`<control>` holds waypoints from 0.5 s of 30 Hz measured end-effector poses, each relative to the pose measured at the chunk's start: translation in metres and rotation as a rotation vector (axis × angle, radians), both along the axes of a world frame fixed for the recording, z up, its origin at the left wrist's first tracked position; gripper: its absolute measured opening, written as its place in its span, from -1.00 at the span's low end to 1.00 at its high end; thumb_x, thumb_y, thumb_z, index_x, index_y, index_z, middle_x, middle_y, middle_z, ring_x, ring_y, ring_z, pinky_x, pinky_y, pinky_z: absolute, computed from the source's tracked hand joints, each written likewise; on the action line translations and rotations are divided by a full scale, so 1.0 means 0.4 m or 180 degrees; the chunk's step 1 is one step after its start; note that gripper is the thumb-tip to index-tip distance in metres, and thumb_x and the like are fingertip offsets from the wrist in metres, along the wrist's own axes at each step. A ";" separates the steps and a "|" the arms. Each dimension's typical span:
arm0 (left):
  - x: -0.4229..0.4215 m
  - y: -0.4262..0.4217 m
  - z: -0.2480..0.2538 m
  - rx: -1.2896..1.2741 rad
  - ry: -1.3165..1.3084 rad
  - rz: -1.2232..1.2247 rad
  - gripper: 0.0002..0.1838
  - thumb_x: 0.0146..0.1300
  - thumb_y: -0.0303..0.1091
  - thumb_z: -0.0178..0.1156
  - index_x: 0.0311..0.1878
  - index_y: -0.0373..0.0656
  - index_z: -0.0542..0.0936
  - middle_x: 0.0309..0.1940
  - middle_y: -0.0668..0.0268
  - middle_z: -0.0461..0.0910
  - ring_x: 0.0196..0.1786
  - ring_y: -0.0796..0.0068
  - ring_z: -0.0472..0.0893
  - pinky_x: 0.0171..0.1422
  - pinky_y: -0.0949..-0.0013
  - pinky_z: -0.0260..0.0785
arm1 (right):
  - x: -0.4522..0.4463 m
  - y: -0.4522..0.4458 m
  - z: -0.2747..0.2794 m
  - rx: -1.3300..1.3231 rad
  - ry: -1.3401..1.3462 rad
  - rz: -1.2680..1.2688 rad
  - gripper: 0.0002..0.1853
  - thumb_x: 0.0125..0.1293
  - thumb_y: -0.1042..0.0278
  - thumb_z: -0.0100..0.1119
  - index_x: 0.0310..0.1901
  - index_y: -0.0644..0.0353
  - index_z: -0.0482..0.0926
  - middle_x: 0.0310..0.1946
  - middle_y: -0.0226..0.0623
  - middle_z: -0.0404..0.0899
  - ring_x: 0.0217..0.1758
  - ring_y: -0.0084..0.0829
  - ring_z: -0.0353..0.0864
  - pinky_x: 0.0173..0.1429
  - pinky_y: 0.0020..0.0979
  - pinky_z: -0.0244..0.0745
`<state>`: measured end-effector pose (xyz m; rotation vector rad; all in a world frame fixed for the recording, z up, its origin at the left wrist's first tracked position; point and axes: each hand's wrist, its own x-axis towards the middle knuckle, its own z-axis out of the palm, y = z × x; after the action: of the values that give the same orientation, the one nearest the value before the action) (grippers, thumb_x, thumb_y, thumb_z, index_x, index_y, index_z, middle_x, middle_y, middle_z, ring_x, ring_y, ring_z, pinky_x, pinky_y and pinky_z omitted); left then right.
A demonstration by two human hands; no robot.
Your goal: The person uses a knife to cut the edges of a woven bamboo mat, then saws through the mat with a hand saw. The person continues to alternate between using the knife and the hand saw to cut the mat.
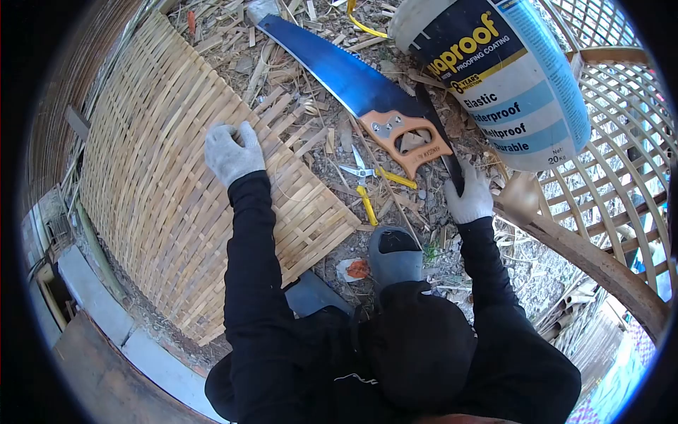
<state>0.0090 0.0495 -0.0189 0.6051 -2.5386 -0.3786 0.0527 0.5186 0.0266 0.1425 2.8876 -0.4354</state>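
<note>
My left hand (235,152), in a pale glove, is over the right part of a woven bamboo panel (162,141), its fingers curled; whether anything is between them is too small to tell. At the right, my gloved right hand (469,194) is wrapped round the lower end of a long dark blade-like tool (441,134). Beside that tool lies a handsaw (353,74) with a blue blade and a wooden handle. Yellow-handled pruning shears (366,177) lie open on the ground between my hands, nearer the saw handle.
A large white and blue bucket (519,92) stands at the upper right. Behind it are an open bamboo lattice (600,169) and a wooden pole (593,258). Wood chips and strips litter the ground. Grey blocks (95,290) line the lower left.
</note>
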 end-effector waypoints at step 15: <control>-0.001 0.012 0.028 -0.0192 0.0246 -0.0119 -0.72 0.30 -0.25 0.52 -0.21 -0.14 0.58 -0.24 0.15 0.64 -0.11 0.03 0.67 0.11 -0.05 0.49 | 0.037 0.042 0.093 -0.0225 -0.0350 -0.0005 -0.40 0.38 0.42 0.18 0.47 0.27 0.49 0.20 0.28 0.61 0.25 0.29 0.67 0.34 0.08 0.60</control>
<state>0.0086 0.0543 -0.0078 0.5113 -2.4808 -0.3308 0.0676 0.5355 0.0638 0.1523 2.7609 -0.5127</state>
